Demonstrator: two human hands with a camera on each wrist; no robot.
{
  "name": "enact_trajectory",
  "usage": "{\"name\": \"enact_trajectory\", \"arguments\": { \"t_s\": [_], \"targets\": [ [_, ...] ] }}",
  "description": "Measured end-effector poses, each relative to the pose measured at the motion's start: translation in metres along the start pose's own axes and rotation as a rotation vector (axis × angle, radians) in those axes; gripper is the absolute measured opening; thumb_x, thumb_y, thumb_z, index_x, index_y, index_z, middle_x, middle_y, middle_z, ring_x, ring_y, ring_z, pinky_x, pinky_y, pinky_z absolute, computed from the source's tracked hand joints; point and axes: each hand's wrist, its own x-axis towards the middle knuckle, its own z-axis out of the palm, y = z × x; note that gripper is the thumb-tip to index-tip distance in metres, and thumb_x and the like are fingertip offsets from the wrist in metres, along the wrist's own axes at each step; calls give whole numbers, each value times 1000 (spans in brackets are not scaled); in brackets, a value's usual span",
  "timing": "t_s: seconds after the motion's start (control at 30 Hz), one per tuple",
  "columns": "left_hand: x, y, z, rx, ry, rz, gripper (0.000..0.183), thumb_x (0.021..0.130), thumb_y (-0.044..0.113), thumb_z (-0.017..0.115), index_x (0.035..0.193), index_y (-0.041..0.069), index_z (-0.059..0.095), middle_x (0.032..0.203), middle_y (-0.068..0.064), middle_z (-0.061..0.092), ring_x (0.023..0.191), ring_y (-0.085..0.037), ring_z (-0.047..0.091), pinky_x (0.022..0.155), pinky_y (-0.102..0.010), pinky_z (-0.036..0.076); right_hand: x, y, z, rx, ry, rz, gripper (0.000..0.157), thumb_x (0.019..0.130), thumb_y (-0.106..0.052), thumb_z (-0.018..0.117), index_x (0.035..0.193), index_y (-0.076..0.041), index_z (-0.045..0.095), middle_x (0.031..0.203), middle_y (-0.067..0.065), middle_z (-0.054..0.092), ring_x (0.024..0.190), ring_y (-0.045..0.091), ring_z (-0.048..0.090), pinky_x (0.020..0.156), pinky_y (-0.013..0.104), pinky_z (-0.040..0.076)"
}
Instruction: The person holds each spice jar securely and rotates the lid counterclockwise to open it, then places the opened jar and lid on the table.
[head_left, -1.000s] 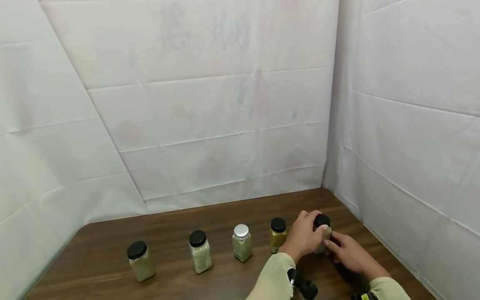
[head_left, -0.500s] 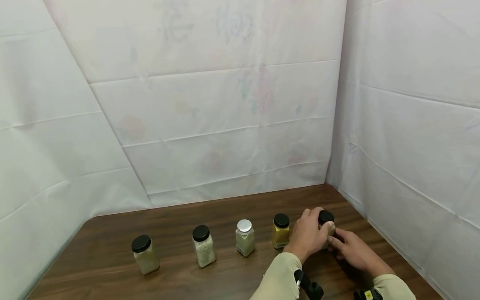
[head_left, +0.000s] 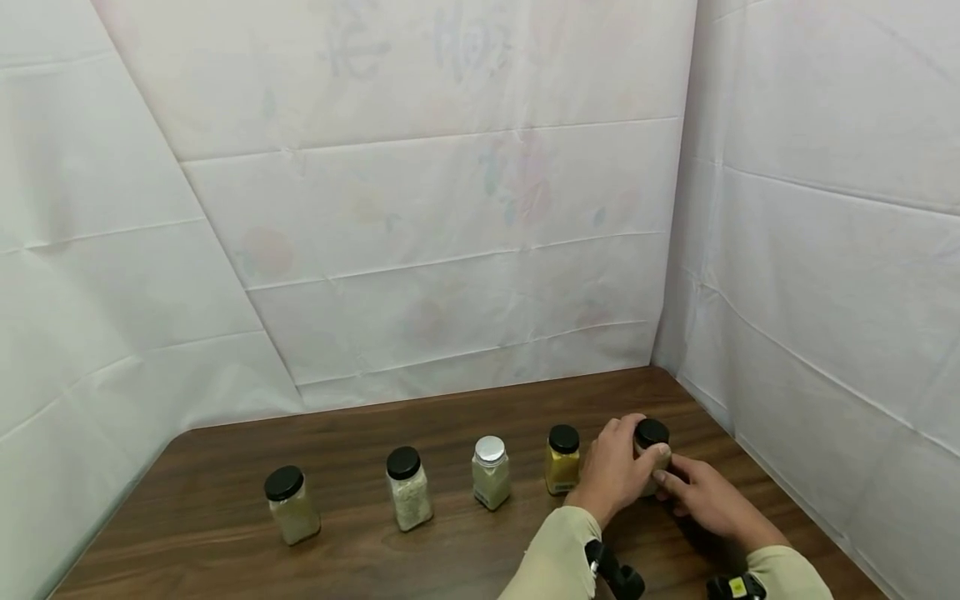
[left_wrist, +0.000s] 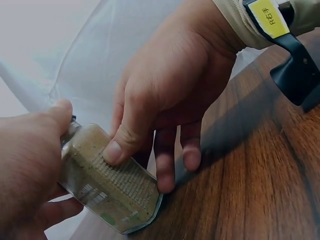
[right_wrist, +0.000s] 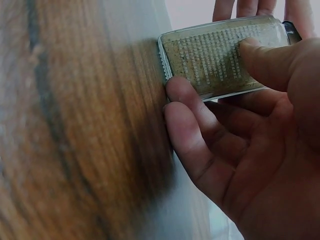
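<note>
At the right end of a row of jars stands a glass spice jar (head_left: 651, 433) with a black lid. Tan powder and a printed label show through it in the left wrist view, where the jar (left_wrist: 125, 185) stands with its base at the tabletop. My left hand (head_left: 617, 467) grips its upper part from the left, thumb near the lid. From the right, my right hand (head_left: 708, 498) holds the lower part. Its thumb presses the printed face, and its other fingers (right_wrist: 190, 130) reach around the jar's side, low by the wood. Much of the jar is hidden behind both hands in the head view.
Left of my hands stand a yellow-filled jar (head_left: 562, 462), a silver-lidded jar (head_left: 491, 475), a black-lidded jar of pale grains (head_left: 410, 492) and another black-lidded jar (head_left: 294, 508). The brown wooden table (head_left: 360, 442) meets white cloth walls (head_left: 465, 317) behind and at the sides.
The head view has shifted slightly, so everything sits a little higher and further right. Both hands keep hold of the same jar in nearly the same place.
</note>
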Motion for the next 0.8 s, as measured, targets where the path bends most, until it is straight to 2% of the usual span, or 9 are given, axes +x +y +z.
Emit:
{"name": "enact_trajectory", "arguments": {
  "t_s": [0.23,0.4,0.53,0.63,0.8],
  "targets": [
    [-3,-4,0,-37,-17,31,48,101,51,52,144,29,51,125,8,58,104,-7,58,85,-29,49,0,0,0,1,-8,-16,52,105,-32,54,134,10,49,111,16,66,97,30,65,71,42,57],
    [-5,-2,1,-55,-31,27,46,104,47,48,145,28,49,129,8,57,109,-8,58,89,-31,49,0,0,-1,2,-4,-2,54,104,-33,55,135,11,49,111,16,66,98,30,65,72,43,57],
    [-5,-1,1,-113,-34,12,44,105,43,47,147,28,47,139,8,53,121,-10,55,96,-34,48,0,-1,-3,8,7,18,54,104,-34,55,135,11,48,111,16,66,98,30,65,72,43,57],
    [-6,-4,2,-149,-33,31,44,107,41,44,148,25,46,144,7,51,126,-11,53,100,-36,47,0,-2,-2,4,15,18,51,105,-32,54,134,11,49,112,17,66,97,30,65,72,43,57],
    [-10,-12,1,-119,-33,54,44,107,37,46,149,21,44,144,4,51,127,-11,52,102,-36,46,1,-2,5,-4,15,8,50,105,-32,53,132,10,50,107,14,67,96,28,66,71,42,57]
  ]
}}
